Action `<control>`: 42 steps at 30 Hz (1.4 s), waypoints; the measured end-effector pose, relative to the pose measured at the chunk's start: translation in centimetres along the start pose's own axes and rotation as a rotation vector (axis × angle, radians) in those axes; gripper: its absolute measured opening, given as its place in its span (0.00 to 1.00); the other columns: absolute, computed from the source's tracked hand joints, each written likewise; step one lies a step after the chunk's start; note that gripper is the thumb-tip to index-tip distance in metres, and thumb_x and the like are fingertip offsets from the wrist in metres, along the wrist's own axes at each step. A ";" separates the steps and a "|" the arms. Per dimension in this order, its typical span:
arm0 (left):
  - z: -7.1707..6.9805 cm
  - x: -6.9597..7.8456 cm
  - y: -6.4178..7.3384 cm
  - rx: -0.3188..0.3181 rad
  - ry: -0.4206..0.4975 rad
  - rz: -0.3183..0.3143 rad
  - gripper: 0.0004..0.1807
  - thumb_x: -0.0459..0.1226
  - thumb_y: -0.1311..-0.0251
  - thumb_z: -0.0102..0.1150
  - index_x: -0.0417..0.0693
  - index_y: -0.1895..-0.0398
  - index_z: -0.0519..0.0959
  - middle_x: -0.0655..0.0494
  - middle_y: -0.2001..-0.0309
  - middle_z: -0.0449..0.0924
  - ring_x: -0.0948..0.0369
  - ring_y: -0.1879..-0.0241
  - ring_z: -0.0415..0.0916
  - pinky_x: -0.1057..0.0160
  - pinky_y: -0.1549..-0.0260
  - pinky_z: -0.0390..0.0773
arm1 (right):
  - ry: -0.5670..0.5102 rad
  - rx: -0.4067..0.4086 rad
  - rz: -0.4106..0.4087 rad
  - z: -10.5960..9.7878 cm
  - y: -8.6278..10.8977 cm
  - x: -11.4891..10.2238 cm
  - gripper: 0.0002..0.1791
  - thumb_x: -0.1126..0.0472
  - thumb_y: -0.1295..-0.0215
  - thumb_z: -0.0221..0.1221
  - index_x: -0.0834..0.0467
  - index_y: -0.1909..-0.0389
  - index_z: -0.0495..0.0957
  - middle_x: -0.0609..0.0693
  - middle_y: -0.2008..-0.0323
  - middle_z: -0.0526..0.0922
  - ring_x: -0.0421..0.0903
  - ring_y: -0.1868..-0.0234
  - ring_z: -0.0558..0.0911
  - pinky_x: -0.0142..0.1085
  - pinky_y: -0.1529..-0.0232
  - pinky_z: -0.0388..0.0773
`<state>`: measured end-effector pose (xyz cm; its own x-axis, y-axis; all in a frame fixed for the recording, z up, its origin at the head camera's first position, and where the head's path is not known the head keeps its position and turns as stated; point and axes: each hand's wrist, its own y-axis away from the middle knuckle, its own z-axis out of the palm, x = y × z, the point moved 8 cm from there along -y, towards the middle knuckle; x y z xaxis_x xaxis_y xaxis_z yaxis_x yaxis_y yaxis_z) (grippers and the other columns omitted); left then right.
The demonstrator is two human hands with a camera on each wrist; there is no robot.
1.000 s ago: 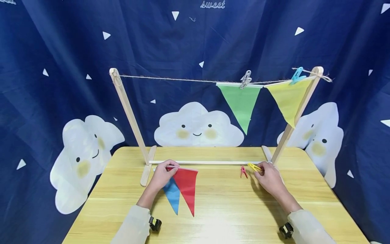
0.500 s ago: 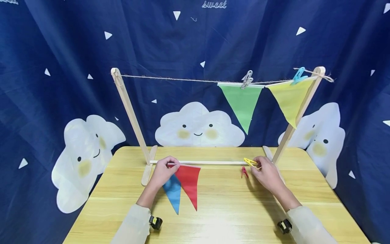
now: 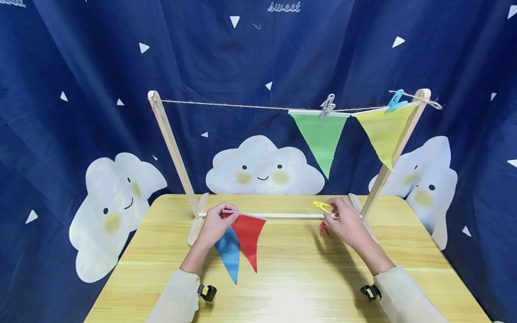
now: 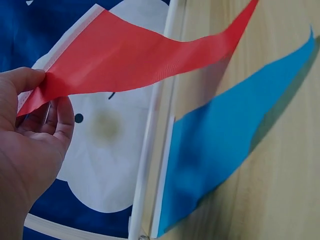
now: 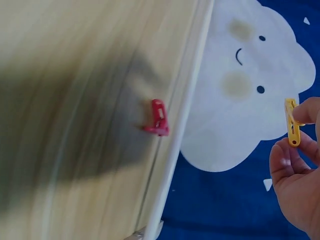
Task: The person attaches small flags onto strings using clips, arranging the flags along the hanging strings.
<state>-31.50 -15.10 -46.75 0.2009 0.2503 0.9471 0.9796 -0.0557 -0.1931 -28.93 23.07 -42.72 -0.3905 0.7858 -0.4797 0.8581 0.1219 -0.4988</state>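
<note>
My left hand [image 3: 216, 225] pinches a red triangular pennant [image 3: 248, 235] by the left end of its white top edge, thumb in front in the left wrist view. The pennant hangs above the table, partly over a blue pennant [image 4: 225, 140] that lies there. My right hand [image 3: 346, 220] holds a yellow clothespin [image 5: 292, 122] between thumb and fingers, raised over the table. Below it a pink-red clothespin [image 5: 159, 119] rests on the wood. On the string [image 3: 226, 104] hang a green pennant [image 3: 320, 137] under a grey clothespin [image 3: 327, 106] and a yellow pennant [image 3: 383, 130] under a blue clothespin [image 3: 395, 101].
Two wooden posts [image 3: 173, 148] carry the string, and a white rod [image 3: 291, 216] joins their feet low along the back of the table [image 3: 299, 269]. Behind stands a dark blue curtain [image 3: 194, 58] with white clouds. The string's left half carries no pennant.
My left hand has lifted the red pennant up from the table, baring more of the blue one. My right hand has raised the yellow clothespin and moved it left.
</note>
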 end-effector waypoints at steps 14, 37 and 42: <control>-0.1 2.2 -0.2 0.025 0.063 0.010 0.09 0.29 0.35 0.67 0.33 0.54 0.83 0.36 0.57 0.83 0.63 0.67 0.78 0.73 0.65 0.81 | 0.008 0.029 -0.089 -0.9 -1.5 -3.1 0.14 0.66 0.39 0.70 0.62 0.53 0.81 0.54 0.64 0.78 0.47 0.65 0.80 0.43 0.61 0.80; 0.1 5.3 -1.0 0.078 0.155 0.077 0.09 0.30 0.35 0.68 0.34 0.55 0.83 0.41 0.59 0.84 0.63 0.67 0.82 0.72 0.64 0.83 | -0.081 0.129 -0.221 -3.2 -4.0 -7.5 0.20 0.71 0.47 0.74 0.63 0.53 0.79 0.57 0.61 0.80 0.50 0.65 0.83 0.43 0.62 0.85; 0.2 6.1 -1.3 0.081 0.195 0.105 0.08 0.29 0.36 0.67 0.32 0.57 0.83 0.45 0.62 0.84 0.63 0.68 0.81 0.72 0.64 0.83 | -0.096 0.145 -0.254 -3.7 -4.3 -8.3 0.19 0.70 0.45 0.73 0.63 0.52 0.80 0.57 0.61 0.80 0.50 0.64 0.83 0.43 0.62 0.85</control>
<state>-31.55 -13.28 -40.74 0.3046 0.0555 0.9509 0.9522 0.0086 -0.3055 -28.13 18.26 -33.91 -0.6218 0.6798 -0.3889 0.6752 0.2135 -0.7061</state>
